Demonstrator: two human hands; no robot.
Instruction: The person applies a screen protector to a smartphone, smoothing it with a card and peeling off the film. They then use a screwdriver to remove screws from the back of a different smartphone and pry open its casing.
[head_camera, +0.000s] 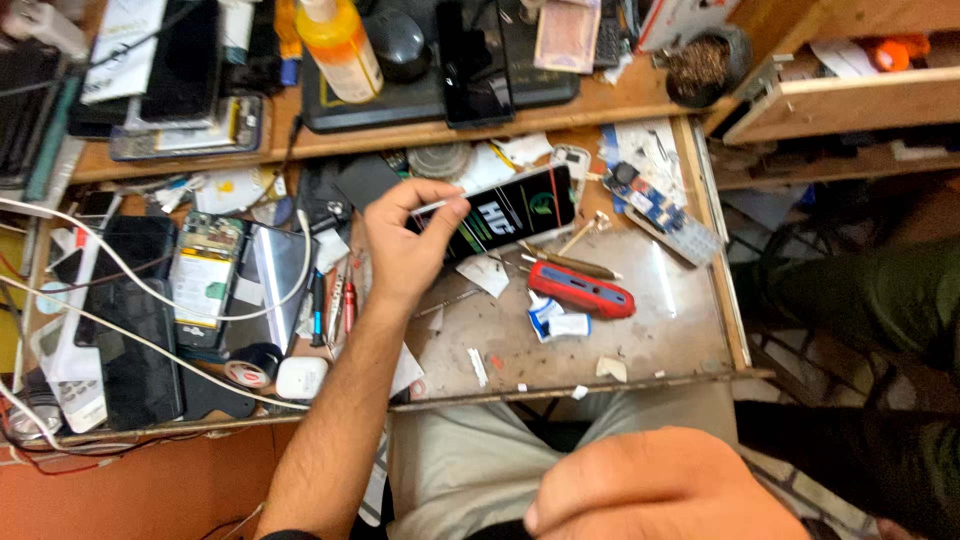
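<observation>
My left hand (405, 245) reaches over the worn workbench (660, 330) and grips the left end of a flat black package with green and white print (505, 212), holding it tilted above the bench. My right hand (650, 490) rests low near my lap, fingers curled closed, with nothing visible in it. A red and black utility knife (580, 290) lies just below the package, next to a brown-handled tool (570, 262). A small blue and white packet (555, 320) sits beside the knife.
An opened phone with exposed board (205, 275), dark phones (135, 340) and white cables (150, 290) crowd the left. Screwdrivers (335, 305), tape roll (250, 368), a circuit board (650, 205), a yellow bottle (340, 45) on the shelf. Another person's dark-trousered legs (870, 300) at right.
</observation>
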